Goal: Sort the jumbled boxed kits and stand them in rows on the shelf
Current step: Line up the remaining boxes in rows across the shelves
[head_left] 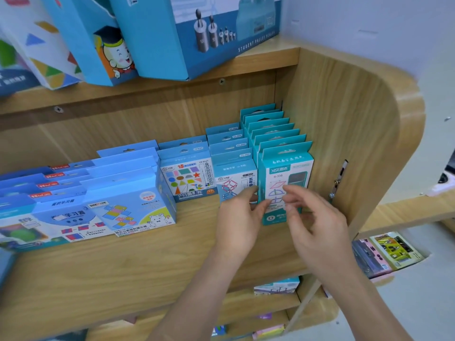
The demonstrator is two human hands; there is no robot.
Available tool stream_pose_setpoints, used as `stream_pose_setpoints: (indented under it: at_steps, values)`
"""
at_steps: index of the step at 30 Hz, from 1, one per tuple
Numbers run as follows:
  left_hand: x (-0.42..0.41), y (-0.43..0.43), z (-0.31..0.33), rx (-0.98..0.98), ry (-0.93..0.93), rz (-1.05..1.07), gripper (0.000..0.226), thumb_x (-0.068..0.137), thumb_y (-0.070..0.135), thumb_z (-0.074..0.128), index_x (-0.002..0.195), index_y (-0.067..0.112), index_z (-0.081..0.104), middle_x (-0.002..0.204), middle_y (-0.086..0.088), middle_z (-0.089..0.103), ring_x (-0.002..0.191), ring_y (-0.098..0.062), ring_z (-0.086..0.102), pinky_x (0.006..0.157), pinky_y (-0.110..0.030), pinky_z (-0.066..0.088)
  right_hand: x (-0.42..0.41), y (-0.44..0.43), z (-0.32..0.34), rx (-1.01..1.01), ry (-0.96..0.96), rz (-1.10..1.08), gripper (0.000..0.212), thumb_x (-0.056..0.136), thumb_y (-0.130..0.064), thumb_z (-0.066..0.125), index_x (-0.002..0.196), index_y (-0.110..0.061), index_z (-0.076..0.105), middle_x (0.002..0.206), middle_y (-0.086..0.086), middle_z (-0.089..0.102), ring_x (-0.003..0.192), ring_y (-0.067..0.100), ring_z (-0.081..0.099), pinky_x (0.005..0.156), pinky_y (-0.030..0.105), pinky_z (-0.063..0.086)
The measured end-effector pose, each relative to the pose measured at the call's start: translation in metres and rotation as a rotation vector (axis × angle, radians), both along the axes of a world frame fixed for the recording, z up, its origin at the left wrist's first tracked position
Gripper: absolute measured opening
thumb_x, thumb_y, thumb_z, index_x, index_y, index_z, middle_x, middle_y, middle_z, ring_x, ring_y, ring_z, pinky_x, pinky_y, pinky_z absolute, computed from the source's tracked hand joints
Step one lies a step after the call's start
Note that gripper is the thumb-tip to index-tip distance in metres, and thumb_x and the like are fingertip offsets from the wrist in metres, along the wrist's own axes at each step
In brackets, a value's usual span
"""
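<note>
A row of several teal boxed kits (pixel 268 124) stands upright at the right end of the wooden shelf (pixel 147 262). The front teal box (pixel 285 166) shows a line drawing. My left hand (pixel 236 222) pinches that box's left edge, thumb on the front and fingers between it and the neighbouring blue row. My right hand (pixel 317 225) hovers just in front of the box face with its fingers spread, slightly blurred. To the left stand a row of blue frame kits (pixel 231 153), a short row of shape-card kits (pixel 187 178) and wider light-blue boxes (pixel 133 200).
The shelf's rounded wooden side panel (pixel 344 119) stands right beside the teal row. Large blue boxes (pixel 197 33) fill the upper shelf. Coloured packs (pixel 389 252) lie on a lower shelf at the right. Bare board lies in front of the rows.
</note>
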State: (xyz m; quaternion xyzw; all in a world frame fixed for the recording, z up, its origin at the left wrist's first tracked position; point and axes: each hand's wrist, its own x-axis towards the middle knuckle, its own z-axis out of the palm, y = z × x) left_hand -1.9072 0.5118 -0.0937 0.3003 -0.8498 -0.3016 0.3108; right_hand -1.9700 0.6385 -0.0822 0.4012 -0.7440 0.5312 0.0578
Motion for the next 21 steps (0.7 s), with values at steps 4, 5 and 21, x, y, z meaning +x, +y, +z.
stream_pose_setpoints:
  at_steps: [4,5,21]
  values:
    - [0.02,-0.001,0.006,-0.039,0.045,0.003,0.017,0.087,0.022,0.066,0.103,0.018,0.071,0.094,0.002,0.074,0.08,-0.014,0.068,0.074,-0.032,0.054,0.001,-0.003,0.002,-0.052,-0.081,0.032,0.026,0.089,-0.007,0.059,0.11,-0.021,0.066,0.088,-0.014,0.068,0.083,0.002,0.064,0.075,0.023,0.053]
    - [0.028,-0.002,0.007,-0.046,0.054,0.007,0.015,0.088,0.023,0.065,0.099,0.019,0.072,0.089,0.003,0.074,0.077,-0.014,0.067,0.072,-0.033,0.054,0.003,-0.004,0.002,-0.057,-0.088,0.045,0.024,0.089,-0.008,0.059,0.107,-0.02,0.067,0.086,-0.016,0.068,0.081,0.003,0.065,0.075,0.027,0.054]
    - [0.26,-0.007,0.022,0.19,0.138,0.206,0.017,0.087,0.018,0.064,0.085,0.034,0.07,0.071,0.011,0.069,0.064,-0.005,0.064,0.061,-0.018,0.05,0.112,-0.082,0.0,0.071,-0.392,0.516,0.035,0.089,-0.004,0.058,0.085,-0.037,0.068,0.044,0.008,0.047,0.041,0.011,0.046,0.047,0.024,0.04]
